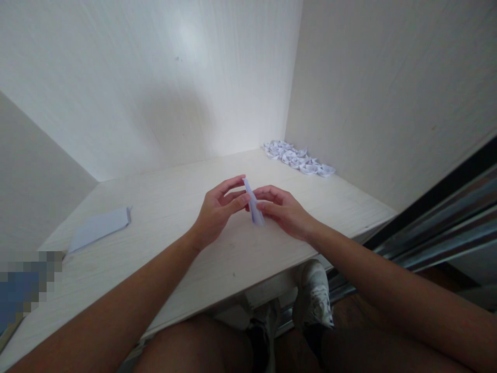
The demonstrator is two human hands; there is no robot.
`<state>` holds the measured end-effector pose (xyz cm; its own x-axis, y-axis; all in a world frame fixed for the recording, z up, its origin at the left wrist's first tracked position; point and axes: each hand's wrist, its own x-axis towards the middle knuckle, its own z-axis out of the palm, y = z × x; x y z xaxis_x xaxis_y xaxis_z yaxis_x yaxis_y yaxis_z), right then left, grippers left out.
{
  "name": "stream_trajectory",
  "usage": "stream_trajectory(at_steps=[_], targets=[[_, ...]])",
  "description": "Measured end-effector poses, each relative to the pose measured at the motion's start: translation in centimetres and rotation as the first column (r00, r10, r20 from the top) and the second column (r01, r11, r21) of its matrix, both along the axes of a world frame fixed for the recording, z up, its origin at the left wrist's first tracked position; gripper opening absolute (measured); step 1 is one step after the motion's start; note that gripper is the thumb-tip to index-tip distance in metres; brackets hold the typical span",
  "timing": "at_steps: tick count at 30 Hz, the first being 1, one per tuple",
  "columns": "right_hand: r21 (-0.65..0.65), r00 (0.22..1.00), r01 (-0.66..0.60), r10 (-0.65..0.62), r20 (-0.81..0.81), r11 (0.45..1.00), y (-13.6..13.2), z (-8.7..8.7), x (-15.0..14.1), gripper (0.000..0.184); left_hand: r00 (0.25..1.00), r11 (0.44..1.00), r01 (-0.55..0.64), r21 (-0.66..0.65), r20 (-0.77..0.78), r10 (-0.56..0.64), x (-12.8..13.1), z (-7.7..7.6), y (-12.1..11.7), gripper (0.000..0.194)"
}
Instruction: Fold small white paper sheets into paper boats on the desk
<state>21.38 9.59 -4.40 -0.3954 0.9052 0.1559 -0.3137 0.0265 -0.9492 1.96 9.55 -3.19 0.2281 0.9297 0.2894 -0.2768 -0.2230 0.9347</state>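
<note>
A paper stack (100, 228) lies near the worktop's (171, 191) left edge. Folded papers (297, 158) extend from its back right corner along the right edge. Between them, left hand (219, 210) and right hand (285, 210) flank a paper piece (255, 213).

Gap between paper stack (100, 228) and left grip (216, 211)

Head cam, fwd/down, over tabletop (171, 194), nr

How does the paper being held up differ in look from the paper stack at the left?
The held paper is steeply tilted, while the stack lies flat on the table. From here, the held paper shows as a narrow strip; the stack shows a broad top face. Both look plain and whitish.
</note>
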Motion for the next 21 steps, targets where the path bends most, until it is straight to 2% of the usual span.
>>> stream_trajectory(at_steps=[9, 14, 21], targets=[[0.132, 0.992, 0.005, -0.021, 0.121, 0.991, 0.02, 0.21, -0.13, 0.032, 0.999, 0.999, -0.033, -0.024, -0.023, 0.032, 0.13, 0.11, -0.06, 0.05], [0.194, 0.99, -0.021, -0.007, 0.14, 0.981, -0.06, 0.28, -0.26, 0.041, 0.998, 0.999, -0.045, -0.012, -0.038, 0.044, 0.07, 0.01, 0.05, 0.05], [0.187, 0.994, -0.028, 0.007, 0.108, 0.982, -0.03, 0.22, -0.2, 0.041, 0.999, 0.999, -0.035, -0.028, -0.018, 0.034, 0.0, 0.01, 0.02, 0.051]])
